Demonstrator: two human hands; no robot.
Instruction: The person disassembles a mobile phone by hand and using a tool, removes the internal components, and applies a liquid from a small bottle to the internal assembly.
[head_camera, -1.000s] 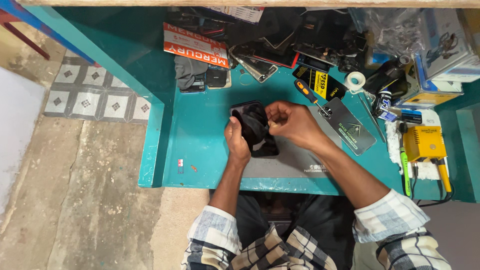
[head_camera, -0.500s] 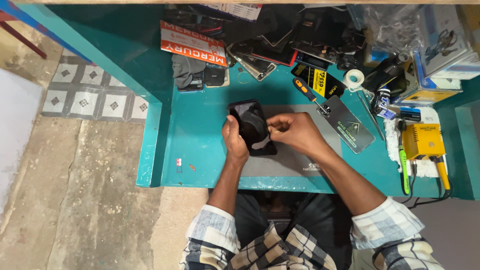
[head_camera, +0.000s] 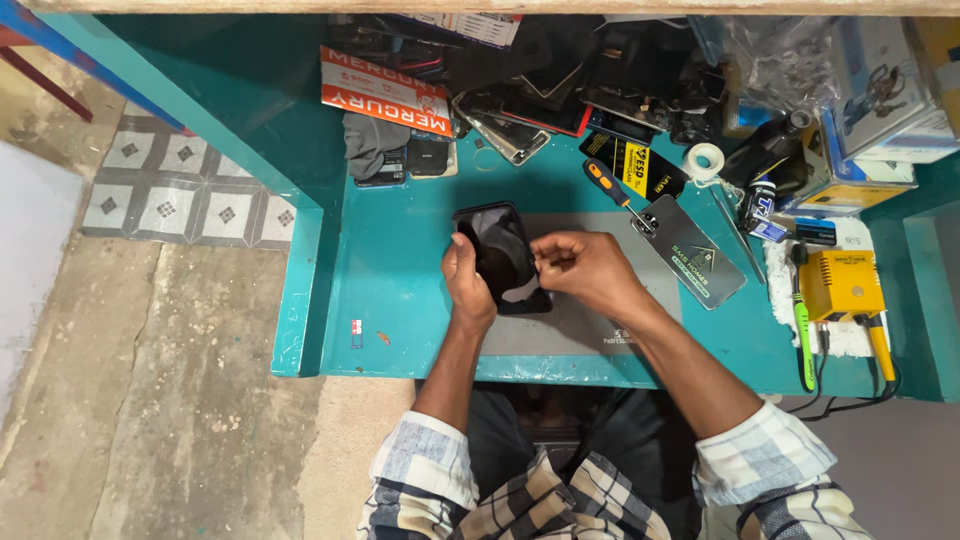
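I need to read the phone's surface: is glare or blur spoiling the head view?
Head view: sharp, evenly lit; a pale reflection crosses the black phone between the left hand and right hand; the cluttered back of the bench sits in shadow.

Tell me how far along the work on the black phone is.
In hand: the left hand grips the black rectangular phone by its edge over the grey work mat, while the right hand pinches at its lower edge. Done: the phone is already off the mat. Left: the orange-handled screwdriver lies unused on the teal bench; whether the phone is opened cannot be told.
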